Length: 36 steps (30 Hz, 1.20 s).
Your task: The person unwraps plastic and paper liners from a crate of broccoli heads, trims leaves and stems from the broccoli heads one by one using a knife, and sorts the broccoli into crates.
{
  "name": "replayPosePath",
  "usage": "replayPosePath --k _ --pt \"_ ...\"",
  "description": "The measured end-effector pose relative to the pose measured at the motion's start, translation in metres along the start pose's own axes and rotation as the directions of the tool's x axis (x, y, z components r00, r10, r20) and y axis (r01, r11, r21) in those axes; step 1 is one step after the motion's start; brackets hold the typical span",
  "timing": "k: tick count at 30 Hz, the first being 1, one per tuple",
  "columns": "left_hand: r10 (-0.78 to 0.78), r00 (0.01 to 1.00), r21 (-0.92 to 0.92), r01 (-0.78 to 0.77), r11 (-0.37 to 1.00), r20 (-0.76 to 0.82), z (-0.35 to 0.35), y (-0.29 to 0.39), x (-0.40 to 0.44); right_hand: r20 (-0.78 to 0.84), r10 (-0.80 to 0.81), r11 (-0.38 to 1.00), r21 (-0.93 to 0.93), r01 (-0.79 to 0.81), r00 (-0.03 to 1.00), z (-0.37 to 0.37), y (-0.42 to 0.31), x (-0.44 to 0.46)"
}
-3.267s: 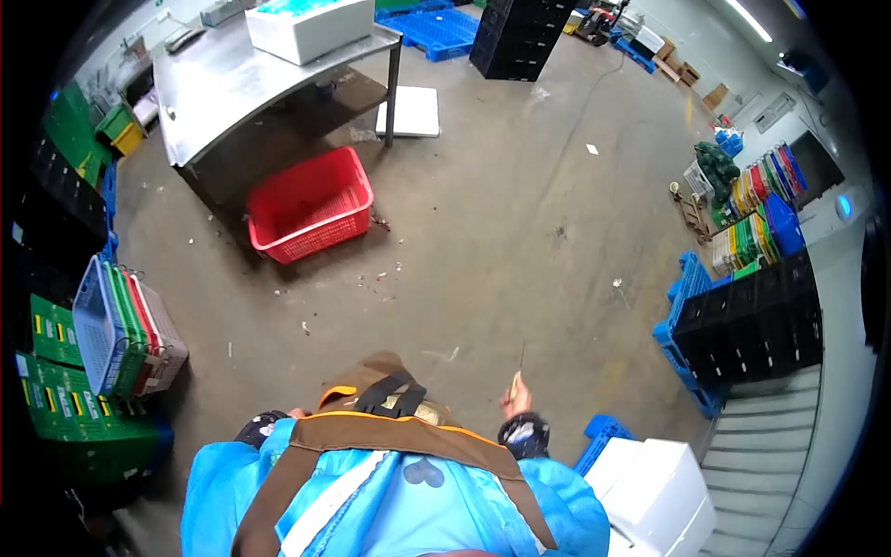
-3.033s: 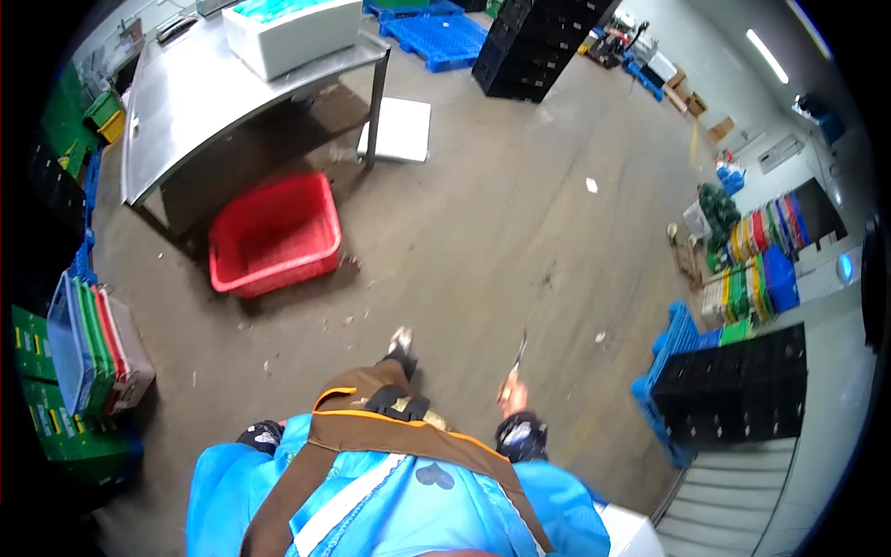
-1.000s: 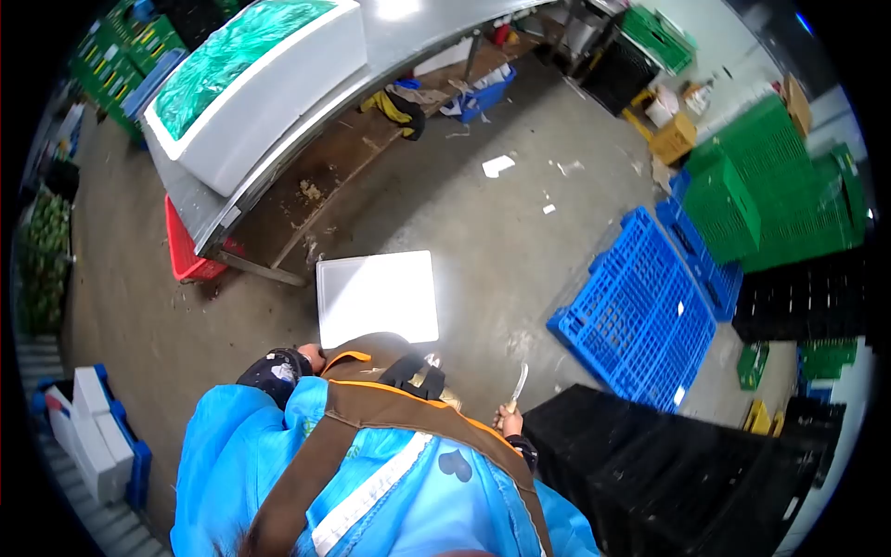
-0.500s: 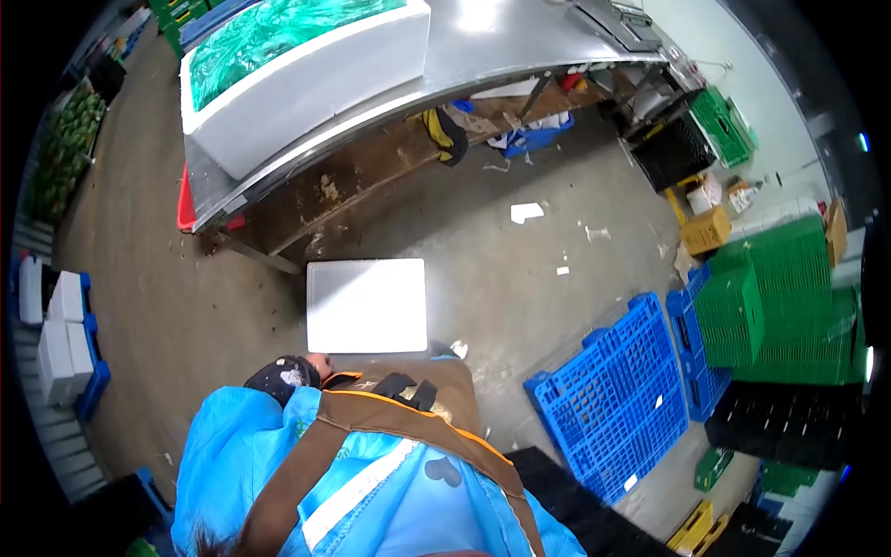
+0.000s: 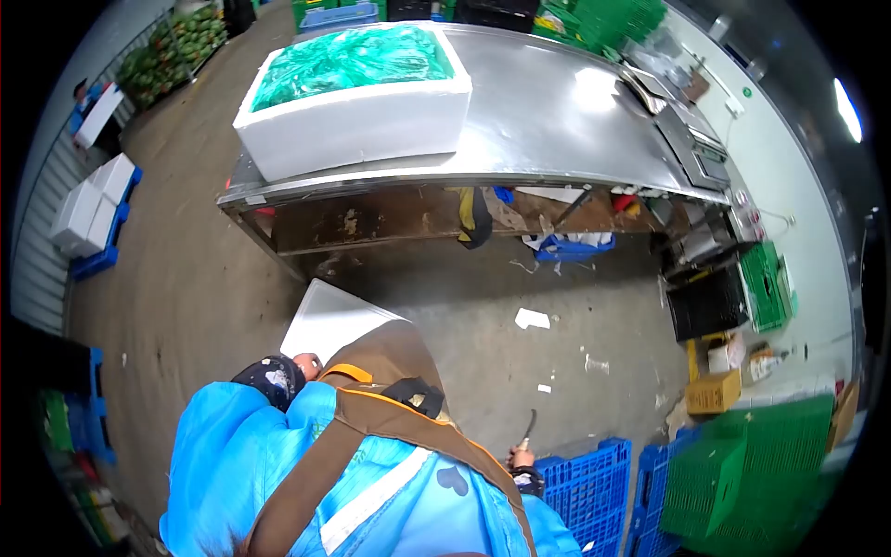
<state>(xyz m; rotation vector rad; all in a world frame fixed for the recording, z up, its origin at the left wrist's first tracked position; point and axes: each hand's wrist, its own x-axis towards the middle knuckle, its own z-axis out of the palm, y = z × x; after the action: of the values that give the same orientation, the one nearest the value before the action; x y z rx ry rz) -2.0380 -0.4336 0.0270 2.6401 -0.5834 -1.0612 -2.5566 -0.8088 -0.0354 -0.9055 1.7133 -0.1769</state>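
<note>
My right hand (image 5: 522, 457) grips a small knife (image 5: 529, 429) with a dark, curved blade pointing up and away from me. My left hand (image 5: 306, 364) is closed at the near left edge of a flat white foam panel (image 5: 334, 311); what its fingers hold, if anything, is hidden. The panel, a lid or the top of a box, lies low beside the table leg, partly covered by my brown apron (image 5: 394, 357). On the steel table (image 5: 538, 102) ahead stands a large white foam box (image 5: 357, 139) lined with green plastic (image 5: 353, 65).
Blue pallets (image 5: 585, 492) and stacked green crates (image 5: 752, 473) are at right. A scale (image 5: 691, 148) stands at the table's right end. White boxes (image 5: 93, 204) sit on a blue pallet at left, near a person (image 5: 83, 97) holding a white panel. Paper scraps (image 5: 532, 319) lie on the floor.
My view has swung up and left, bringing more of the table and the other person into sight. My right hand with the knife has come into view. The left hand stays near the panel.
</note>
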Motion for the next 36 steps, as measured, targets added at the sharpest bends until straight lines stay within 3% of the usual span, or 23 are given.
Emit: replayPosePath --k 2,3,6,7,9,12,14,15,16,18,19,20,22,25,27,28,29,31,33,35,36 --pt "-0.045 0.998 -0.028 0.044 0.999 -0.035 0.05 -0.053 0.015 -0.005 -0.025 0.998 0.058 0.025 1.0 -0.016 -0.038 0.039" --pt "-0.08 0.991 0.134 0.065 0.989 0.104 0.031 -0.028 -0.016 0.011 -0.04 0.998 0.04 0.04 0.999 -0.019 -0.054 0.055" --pt "-0.146 0.944 0.22 0.081 0.972 0.297 0.039 -0.033 -0.022 0.081 -0.176 0.984 0.054 0.172 0.981 -0.017 -0.101 0.039" --pt "-0.153 0.936 0.23 0.081 0.97 0.317 0.038 -0.032 -0.015 0.141 -0.285 0.958 0.062 0.279 0.948 -0.02 -0.102 0.034" --pt "-0.157 0.93 0.247 0.075 0.966 0.331 0.024 -0.014 0.007 0.113 -0.307 0.931 0.241 0.273 0.945 -0.008 -0.094 0.012" --pt "-0.122 0.946 0.312 0.023 0.95 0.302 -0.006 0.023 0.068 0.147 -0.319 0.908 0.33 0.258 0.936 0.01 -0.058 -0.004" --pt "-0.036 0.979 0.4 -0.049 0.915 0.203 -0.034 0.059 0.126 0.178 -0.293 0.89 0.409 0.201 0.939 0.03 -0.049 -0.005" --pt "0.217 0.939 0.171 -0.175 0.97 -0.269 -0.071 0.117 0.099 0.201 -0.313 0.89 0.405 0.212 0.928 0.042 -0.06 0.0" --pt "0.283 0.903 -0.016 -0.304 0.953 -0.322 -0.112 0.165 0.085 0.226 -0.35 0.892 0.375 0.251 0.909 0.054 -0.073 0.005" --pt "0.393 0.849 -0.1 -0.452 0.886 -0.353 -0.175 0.221 0.074 0.281 -0.434 0.89 0.285 0.357 0.856 0.073 -0.135 -0.002" --pt "0.426 0.821 -0.123 -0.501 0.857 -0.381 -0.208 0.243 0.067 0.317 -0.417 0.897 0.297 0.328 0.852 0.09 -0.204 -0.032" --pt "0.482 0.726 -0.027 -0.566 0.824 -0.491 -0.246 0.263 0.055 0.353 -0.399 0.904 0.307 0.299 0.846 0.108 -0.274 -0.062" --pt "0.527 0.523 0.141 -0.608 0.782 -0.67 -0.326 0.285 0.042 0.42 -0.539 0.842 0.295 0.452 0.73 0.156 -0.391 -0.093" --pt "0.531 0.22 0.33 -0.577 0.747 -0.819 -0.441 0.275 0.071 0.598 -0.655 0.74 0.382 0.554 0.463 0.243 -0.546 -0.166" --pt "0.509 0.281 0.408 -0.349 0.844 -0.814 -0.514 0.262 0.101 0.659 -0.686 0.68 0.43 0.594 0.308 0.311 -0.622 -0.233" --pt "0.44 0.357 0.366 -0.257 0.894 -0.824 -0.545 0.256 0.123 0.646 -0.741 0.571 0.464 0.677 0.182 0.354 -0.652 -0.251" --pt "0.392 0.351 0.348 -0.184 0.919 -0.851 -0.569 0.246 0.157 0.636 -0.77 0.459 0.49 0.741 0.056 0.399 -0.679 -0.271" --pt "0.3 0.442 0.341 0.013 0.94 -0.845 -0.601 0.248 0.192 0.67 -0.742 0.225 0.253 0.941 -0.003 0.477 -0.732 -0.331" --pt "0.256 0.604 0.354 0.046 0.934 -0.755 -0.617 0.246 0.223 0.629 -0.764 -0.018 0.203 0.979 -0.145 0.58 -0.772 -0.328" --pt "0.259 0.695 0.403 0.048 0.914 -0.67 -0.625 0.232 0.25 0.687 -0.723 -0.17 -0.072 0.983 -0.075 0.656 -0.799 -0.337" --pt "0.266 0.74 0.306 -0.085 0.948 -0.618 -0.628 0.219 0.272 0.678 -0.734 -0.133 -0.079 0.988 -0.045 0.691 -0.804 -0.333"
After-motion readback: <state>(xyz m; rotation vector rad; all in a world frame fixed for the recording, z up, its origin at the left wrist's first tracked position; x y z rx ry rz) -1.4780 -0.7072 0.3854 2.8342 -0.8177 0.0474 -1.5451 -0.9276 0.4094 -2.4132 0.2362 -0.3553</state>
